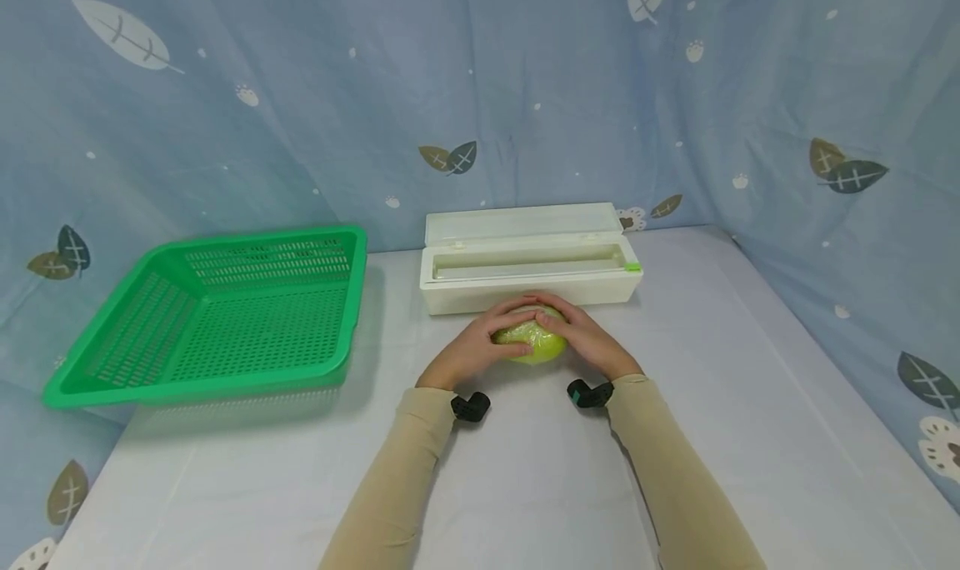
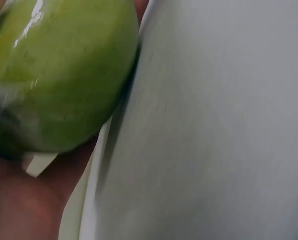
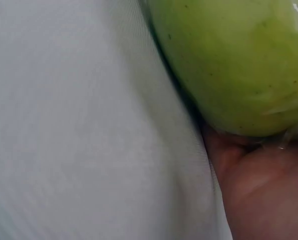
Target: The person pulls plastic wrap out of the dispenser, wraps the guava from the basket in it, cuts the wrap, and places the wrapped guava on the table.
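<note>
A round yellow-green fruit (image 1: 542,342) wrapped in shiny clear plastic film rests on the white cloth, between my two hands. My left hand (image 1: 480,347) curls round its left side, with the fingers over the top and the thumb across the near side. From the right, my right hand (image 1: 588,337) holds it, fingertips meeting the left ones on top. In the left wrist view, the fruit (image 2: 64,75) shows glossy film close to the palm. Film wrinkles lie against the right palm below the fruit (image 3: 238,65) in the right wrist view. Its far side is hidden.
Just behind the hands stands a long white box (image 1: 525,291), its lid (image 1: 521,222) raised and a green tab (image 1: 633,267) at its right end. To the left sits a green perforated basket (image 1: 341,362). A blue leaf-patterned curtain (image 1: 525,78) hangs behind the table.
</note>
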A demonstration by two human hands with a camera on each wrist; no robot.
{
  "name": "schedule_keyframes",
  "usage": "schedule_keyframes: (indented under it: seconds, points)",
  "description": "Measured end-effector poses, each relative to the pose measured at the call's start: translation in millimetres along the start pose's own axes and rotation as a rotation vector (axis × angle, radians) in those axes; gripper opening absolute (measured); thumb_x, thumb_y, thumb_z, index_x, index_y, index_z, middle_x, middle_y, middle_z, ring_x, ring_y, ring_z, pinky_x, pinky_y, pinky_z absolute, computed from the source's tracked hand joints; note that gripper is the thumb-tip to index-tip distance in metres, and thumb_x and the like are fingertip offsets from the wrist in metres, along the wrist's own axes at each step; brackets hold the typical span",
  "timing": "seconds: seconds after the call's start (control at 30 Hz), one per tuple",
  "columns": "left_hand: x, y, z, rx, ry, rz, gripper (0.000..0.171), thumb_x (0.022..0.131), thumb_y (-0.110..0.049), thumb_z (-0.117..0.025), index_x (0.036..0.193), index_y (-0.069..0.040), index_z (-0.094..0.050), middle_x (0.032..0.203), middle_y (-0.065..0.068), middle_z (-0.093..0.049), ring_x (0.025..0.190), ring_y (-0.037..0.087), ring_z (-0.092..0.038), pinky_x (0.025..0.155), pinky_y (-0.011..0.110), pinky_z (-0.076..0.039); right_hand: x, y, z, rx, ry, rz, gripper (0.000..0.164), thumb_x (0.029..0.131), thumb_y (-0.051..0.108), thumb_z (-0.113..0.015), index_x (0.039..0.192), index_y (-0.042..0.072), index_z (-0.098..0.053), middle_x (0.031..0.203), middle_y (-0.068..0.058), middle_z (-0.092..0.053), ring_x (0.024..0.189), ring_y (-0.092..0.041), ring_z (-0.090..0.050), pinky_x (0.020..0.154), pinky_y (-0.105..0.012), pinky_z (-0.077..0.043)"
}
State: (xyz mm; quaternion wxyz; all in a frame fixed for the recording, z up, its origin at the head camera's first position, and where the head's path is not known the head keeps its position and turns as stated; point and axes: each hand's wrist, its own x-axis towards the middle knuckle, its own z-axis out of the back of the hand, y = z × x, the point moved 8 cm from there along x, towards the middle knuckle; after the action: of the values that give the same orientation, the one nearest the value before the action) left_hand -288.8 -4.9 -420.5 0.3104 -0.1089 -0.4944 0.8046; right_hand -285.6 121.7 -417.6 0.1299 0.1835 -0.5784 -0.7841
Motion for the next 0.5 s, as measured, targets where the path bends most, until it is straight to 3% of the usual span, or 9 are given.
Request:
schedule_keyframes:
  seconds: [0.07,0.17,0.3,0.4,0.5]
  points:
    - [-0.4,-2.2,0.3,0.018,0.024,-0.012,0.049,0.08,-0.043,-0.061,0.127,-0.042,-0.045,0.14,-0.021,-0.024,0.128,0.005,-0.023,0.098,0.043,-0.028,0.2,-0.2,-0.1,-0.013,0.011,0.005,0.057,0.089,0.048,-0.045,0.139,0.026,-0.03,0.143,0.003,-0.024,0.131,-0.021,-0.017,0.1,-0.054,-0.017]
    - [-3.9,-17.0,3.0,0.009,0.046,-0.06,0.042,0.086,-0.033,-0.058,0.127,-0.031,-0.049,0.143,-0.012,-0.023,0.13,0.009,-0.022,0.099,0.042,-0.027,2.4,-5.5,0.8,-0.026,0.026,0.02,0.051,0.092,0.045,-0.042,0.139,0.029,-0.03,0.143,0.004,-0.023,0.131,-0.021,-0.015,0.099,-0.056,-0.015]
    - [-9.0,-40.5,5.9,-0.023,0.068,-0.14,0.032,0.09,-0.017,-0.053,0.122,-0.014,-0.056,0.144,0.002,-0.025,0.131,0.019,-0.021,0.101,0.037,-0.027,7.4,-21.1,5.4,-0.031,-0.002,-0.011,0.056,0.089,0.058,-0.031,0.139,0.032,-0.028,0.144,0.008,-0.021,0.132,-0.016,-0.011,0.103,-0.052,-0.01]
    - [-9.6,-46.5,6.4,-0.028,0.079,-0.155,0.028,0.09,-0.013,-0.054,0.117,-0.01,-0.06,0.144,0.004,-0.026,0.131,0.021,-0.022,0.1,0.032,-0.028,10.5,-30.4,9.6,-0.036,-0.048,-0.05,0.067,0.084,0.068,-0.025,0.139,0.031,-0.028,0.143,0.01,-0.022,0.132,-0.012,-0.011,0.105,-0.046,-0.008]
    - [-9.5,-47.1,6.6,-0.037,0.083,-0.143,0.025,0.088,-0.012,-0.056,0.112,-0.011,-0.064,0.143,0.003,-0.028,0.13,0.019,-0.024,0.1,0.031,-0.028,12.6,-30.6,12.2,-0.03,-0.087,-0.021,0.065,0.086,0.065,-0.024,0.137,0.025,-0.035,0.14,0.006,-0.03,0.131,-0.015,-0.018,0.105,-0.045,-0.011]
